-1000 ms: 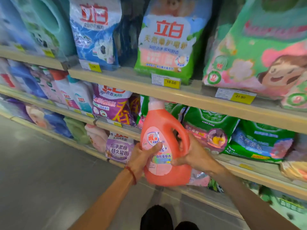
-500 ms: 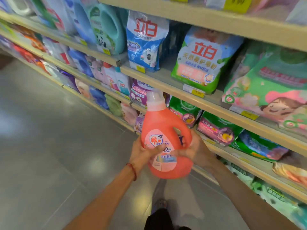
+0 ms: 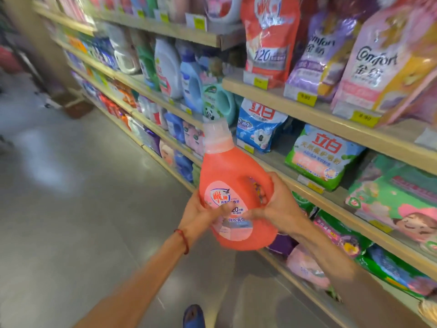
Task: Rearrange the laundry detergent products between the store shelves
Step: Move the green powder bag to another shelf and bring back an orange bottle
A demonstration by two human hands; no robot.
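Bottle: you hold the orange detergent bottle (image 3: 236,176) in both hands, in the air just off the front edge of the shelves (image 3: 335,117), tipped slightly with its pale cap up.
Left hand: your left hand (image 3: 201,214) curls round the bottle's lower left side, thumb across the label; a red cord (image 3: 183,240) circles the wrist.
Right hand: your right hand (image 3: 279,204) wraps the handle side, thumb on the label.
Shelf behind: a blue bag (image 3: 260,124) and a green bag (image 3: 324,157) stand near the front edge.
Floor: grey floor (image 3: 71,209), with a blue shoe (image 3: 194,314) at the frame's bottom edge.

orange detergent bottle (image 3: 233,183) gripped by left hand (image 3: 201,213) and right hand (image 3: 279,204), blurred shelves (image 3: 331,117) beside
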